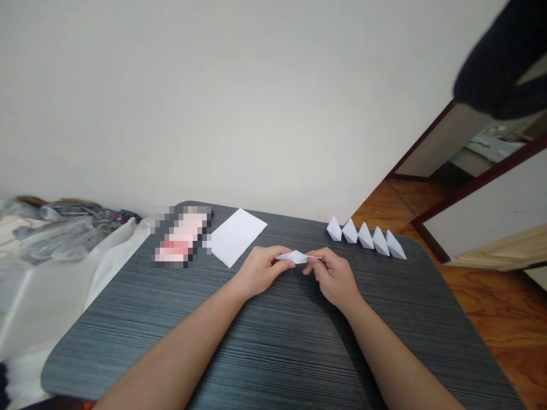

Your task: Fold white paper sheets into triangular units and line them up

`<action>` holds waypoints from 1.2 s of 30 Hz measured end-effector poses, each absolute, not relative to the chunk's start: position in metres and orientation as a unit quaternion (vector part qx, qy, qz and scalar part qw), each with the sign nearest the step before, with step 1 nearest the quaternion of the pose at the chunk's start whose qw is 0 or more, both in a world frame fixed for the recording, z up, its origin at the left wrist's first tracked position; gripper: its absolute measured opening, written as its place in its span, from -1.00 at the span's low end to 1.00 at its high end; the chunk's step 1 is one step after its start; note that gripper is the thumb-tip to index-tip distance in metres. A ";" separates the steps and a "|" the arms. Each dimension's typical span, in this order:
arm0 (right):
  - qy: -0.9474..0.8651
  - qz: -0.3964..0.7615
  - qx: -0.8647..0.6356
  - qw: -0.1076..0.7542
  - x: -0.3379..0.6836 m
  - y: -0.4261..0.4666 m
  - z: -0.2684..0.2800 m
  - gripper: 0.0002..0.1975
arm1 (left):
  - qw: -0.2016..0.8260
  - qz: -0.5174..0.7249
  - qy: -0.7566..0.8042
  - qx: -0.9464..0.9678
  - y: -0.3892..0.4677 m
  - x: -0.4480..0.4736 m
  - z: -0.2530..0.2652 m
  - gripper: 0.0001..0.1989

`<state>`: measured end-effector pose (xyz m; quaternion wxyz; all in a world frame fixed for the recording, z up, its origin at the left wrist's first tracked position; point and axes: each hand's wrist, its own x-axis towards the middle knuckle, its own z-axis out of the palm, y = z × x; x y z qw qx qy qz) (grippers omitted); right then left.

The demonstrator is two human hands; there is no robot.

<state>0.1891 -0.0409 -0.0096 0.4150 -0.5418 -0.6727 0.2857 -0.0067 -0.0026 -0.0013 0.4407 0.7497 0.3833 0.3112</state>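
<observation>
Head view: L hand and R hand each pinch an end of 1 folded paper pc, mid-scene over the counter. 5 paper shapes, far right in a row, look done; the held one's prob. mid-fold. Blank white paper, far left of it, looks unused; no. of sheets unclear. 1 pixelated item farther left.

Person's left hand and right hand both bare, visible fingers slim and uncovered. Wrists bare too, narrower than the arms behind. Left forearm and right forearm smooth in outline, bare down to the frame's lower edge, widening that way. Nail detail too small to read.
</observation>
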 end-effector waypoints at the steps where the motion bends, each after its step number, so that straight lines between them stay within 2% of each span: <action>1: -0.667 0.290 -0.544 0.418 0.189 -0.041 -0.010 -0.85 | 0.434 0.307 0.388 0.753 -0.002 -0.007 -0.001 -0.78; 9: -0.586 0.367 -0.555 0.462 0.185 -0.039 -0.016 -0.82 | 0.440 0.321 0.391 0.742 -0.004 -0.006 0.003 -0.71; 14: -0.548 0.441 -0.521 0.484 0.184 -0.037 -0.013 -0.85 | 0.501 0.319 0.389 0.704 -0.004 -0.005 0.002 -0.68; 18: -0.555 0.478 -0.506 0.455 0.185 -0.037 -0.014 -0.83 | 0.550 0.314 0.373 0.678 -0.005 -0.003 0.002 -0.69; 22: -0.572 0.473 -0.527 0.414 0.186 -0.039 -0.015 -0.82 | 0.564 0.310 0.371 0.670 -0.005 -0.002 0.002 -0.72; 28: -0.603 0.426 -0.541 0.402 0.187 -0.038 -0.015 -0.83 | 0.506 0.301 0.376 0.716 -0.004 -0.004 0.000 -0.74; 36: -0.643 0.418 -0.518 0.380 0.183 -0.039 -0.010 -0.80 | 0.511 0.271 0.369 0.727 -0.007 -0.003 0.003 -0.73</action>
